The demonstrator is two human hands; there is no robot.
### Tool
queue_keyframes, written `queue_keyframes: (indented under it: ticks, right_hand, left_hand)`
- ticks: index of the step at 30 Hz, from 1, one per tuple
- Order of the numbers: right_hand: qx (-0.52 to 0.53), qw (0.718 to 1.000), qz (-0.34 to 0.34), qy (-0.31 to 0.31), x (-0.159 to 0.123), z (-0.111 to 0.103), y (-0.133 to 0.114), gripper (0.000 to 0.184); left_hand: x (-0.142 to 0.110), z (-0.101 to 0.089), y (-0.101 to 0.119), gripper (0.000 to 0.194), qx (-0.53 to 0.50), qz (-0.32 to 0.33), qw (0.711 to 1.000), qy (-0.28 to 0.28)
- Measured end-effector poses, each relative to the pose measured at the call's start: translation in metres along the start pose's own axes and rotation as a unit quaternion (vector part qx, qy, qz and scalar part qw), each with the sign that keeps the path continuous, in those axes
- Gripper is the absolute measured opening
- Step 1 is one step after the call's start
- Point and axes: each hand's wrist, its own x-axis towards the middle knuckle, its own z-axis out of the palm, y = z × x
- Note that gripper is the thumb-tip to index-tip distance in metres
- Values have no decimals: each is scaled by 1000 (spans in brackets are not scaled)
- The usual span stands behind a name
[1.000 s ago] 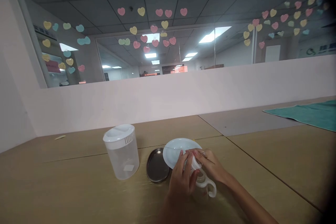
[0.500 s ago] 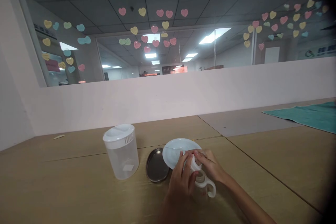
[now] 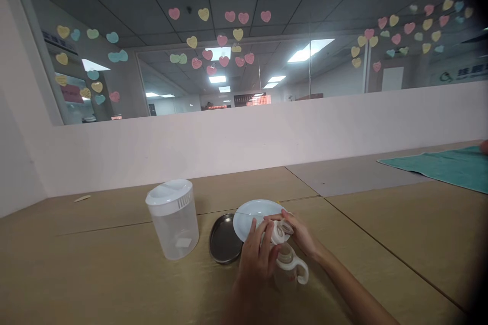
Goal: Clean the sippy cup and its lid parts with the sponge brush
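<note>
A clear baby bottle [image 3: 286,280] with a white loop handle [image 3: 302,271] stands on the table, its mouth showing beneath my hands. Just above that mouth, a white bottle collar [image 3: 279,233] with a clear part in it is held between both hands. My left hand [image 3: 256,256] closes on it from the left, partly covering the bottle too. From the right, the fingers of my right hand [image 3: 303,236] curl round the collar's far side. A white plate [image 3: 246,213] lies behind the hands, overlapping a dark oval metal tray [image 3: 224,241] at its left.
To the left stands a translucent plastic container [image 3: 175,228] with a white lid [image 3: 170,192]. A teal cloth [image 3: 442,167] lies at the far right, part of someone's hand [image 3: 484,147] at its edge. A white wall [image 3: 229,147] with a window rises behind the table.
The white collar has tilted, so its round opening faces me more, and my right fingers have shifted on it. More of the bottle's mouth shows. A hand has appeared at the far right edge.
</note>
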Motion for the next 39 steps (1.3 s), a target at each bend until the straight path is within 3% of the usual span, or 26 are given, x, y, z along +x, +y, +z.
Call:
queue_keyframes:
  ticks: [4, 6, 9, 12, 17, 20, 23, 26, 28, 32, 34, 36, 39]
  right_hand:
    - [-4, 998, -2, 58, 12, -17, 10, 55]
    - [-101, 986, -35, 127, 17, -28, 18, 57]
    - [-343, 913, -104, 192, 22, -41, 35, 48]
    - [-470, 853, -137, 182, 25, -46, 51, 42]
    - [-551, 795, -168, 191, 30, -47, 62, 27]
    - [-584, 768, -180, 193, 31, -46, 62, 22]
    - [-595, 760, -188, 184, 31, -44, 63, 24]
    - [-586, 765, -199, 175, 31, -44, 65, 27]
    - [-580, 770, -204, 168, 31, -46, 67, 28]
    - [-578, 770, -219, 160, 30, -49, 69, 30]
    - [-579, 766, -228, 161, 30, -51, 69, 30]
    - [-578, 763, -240, 163, 31, -53, 71, 29]
    - [-580, 756, -257, 164, 32, -54, 73, 29]
  left_hand:
    - [-3, 2, -11, 41, 49, -105, 993, -8]
    - [-4, 2, -18, 38, 64, -162, 984, -38]
    - [-9, 4, -25, 31, 63, -222, 966, -120]
    - [-17, 7, -28, 29, 51, -296, 937, -178]
    - [-22, 10, -26, 30, 41, -346, 917, -197]
    - [-20, 9, -24, 24, 25, -350, 916, -194]
    - [-22, 9, -25, 22, 29, -348, 918, -188]
    - [-28, 7, -31, 24, 87, -331, 930, -134]
    - [-32, 1, -39, 30, 136, -345, 927, -59]
    - [-43, -25, -64, 47, 170, -413, 883, 143]
    - [-51, -39, -78, 65, 165, -431, 863, 205]
    - [-60, -50, -93, 82, 169, -478, 833, 223]
    - [-73, -60, -113, 102, 178, -565, 781, 197]
